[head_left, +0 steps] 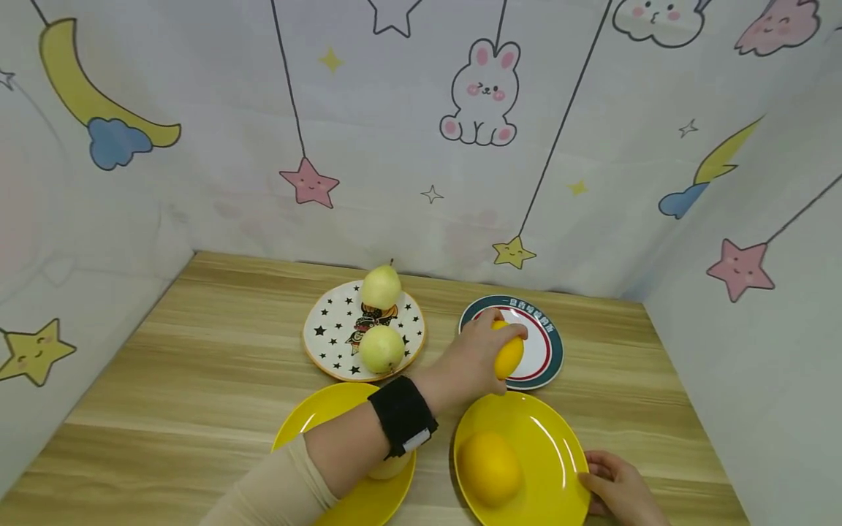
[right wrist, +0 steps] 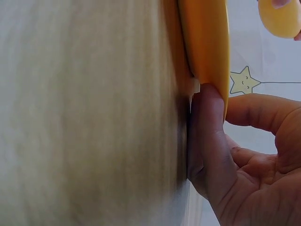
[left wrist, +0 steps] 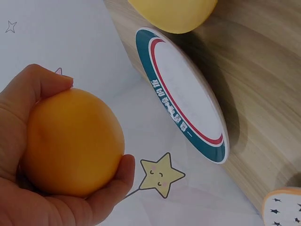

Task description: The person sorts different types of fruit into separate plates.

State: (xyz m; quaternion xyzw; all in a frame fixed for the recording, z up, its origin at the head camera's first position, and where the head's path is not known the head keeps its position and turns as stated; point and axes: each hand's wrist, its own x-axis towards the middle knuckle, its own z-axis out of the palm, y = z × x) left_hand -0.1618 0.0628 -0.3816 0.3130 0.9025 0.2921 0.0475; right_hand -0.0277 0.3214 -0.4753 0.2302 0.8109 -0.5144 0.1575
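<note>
My left hand (head_left: pixel 475 356) grips an orange (head_left: pixel 510 355), fingers and thumb curled round it. In the head view they overlap a white plate with a dark green rim (head_left: pixel 554 351); the left wrist view shows the orange (left wrist: pixel 75 141) apart from that plate. My right hand (head_left: pixel 621 486) pinches the right rim of a yellow plate (head_left: pixel 555 467) between thumb and fingers. A second orange (head_left: pixel 490 467) lies on this yellow plate, left of its middle. In the right wrist view, the fingers (right wrist: pixel 211 136) are under the plate's rim, close to the tabletop.
A star-patterned plate (head_left: pixel 329 347) at the back bears two pale pears, one standing (head_left: pixel 380 288), one nearer (head_left: pixel 381 349). Another yellow plate (head_left: pixel 312 413) lies under my left forearm, with a pale fruit (head_left: pixel 391 467) mostly hidden. Printed cloth walls (head_left: pixel 395 219) enclose the wooden table (head_left: pixel 164 380).
</note>
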